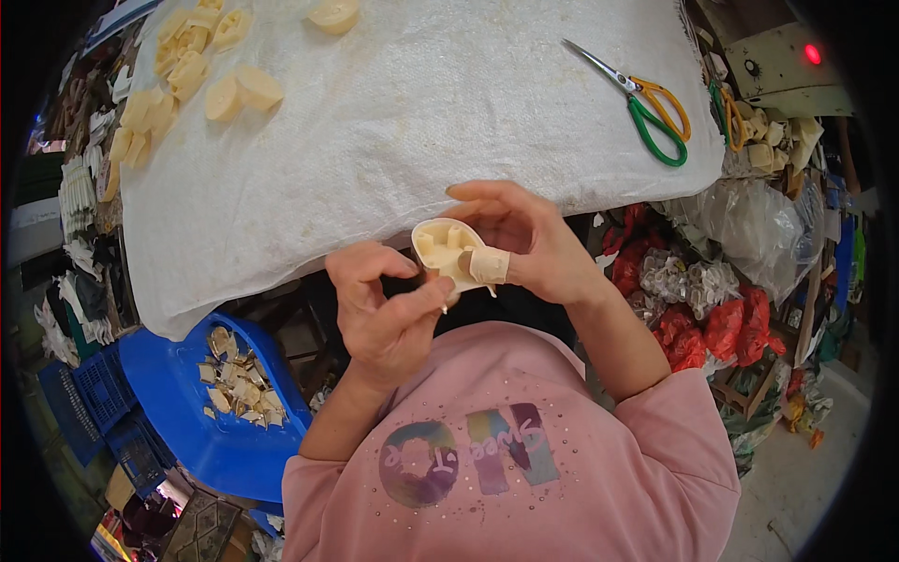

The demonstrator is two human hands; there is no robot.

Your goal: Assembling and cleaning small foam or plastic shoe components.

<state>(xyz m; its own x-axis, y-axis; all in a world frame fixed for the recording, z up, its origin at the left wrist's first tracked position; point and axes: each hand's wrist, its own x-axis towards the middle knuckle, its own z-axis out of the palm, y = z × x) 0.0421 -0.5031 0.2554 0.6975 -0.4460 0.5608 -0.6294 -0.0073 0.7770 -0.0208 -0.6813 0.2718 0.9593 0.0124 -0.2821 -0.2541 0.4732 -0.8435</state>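
Note:
A cream moulded plastic part (433,242), hollow and rounded with small ribs inside, is held between both hands just off the near edge of the cloth-covered table. My left hand (379,304) pinches its lower left side with thumb and fingers. My right hand (529,239) grips it from the right, the thumb wrapped in beige tape (489,266) and pressed against its rim. Some of those right fingers are hidden behind the part. Thin plastic bits stick out below it.
White woven cloth (421,112) covers the table. Scissors (646,98) with green and orange handles lie at the right. Several cream parts (225,94) lie far left. A blue plastic container (178,393) with cream scraps stands lower left; red bags (721,328) lie at the right.

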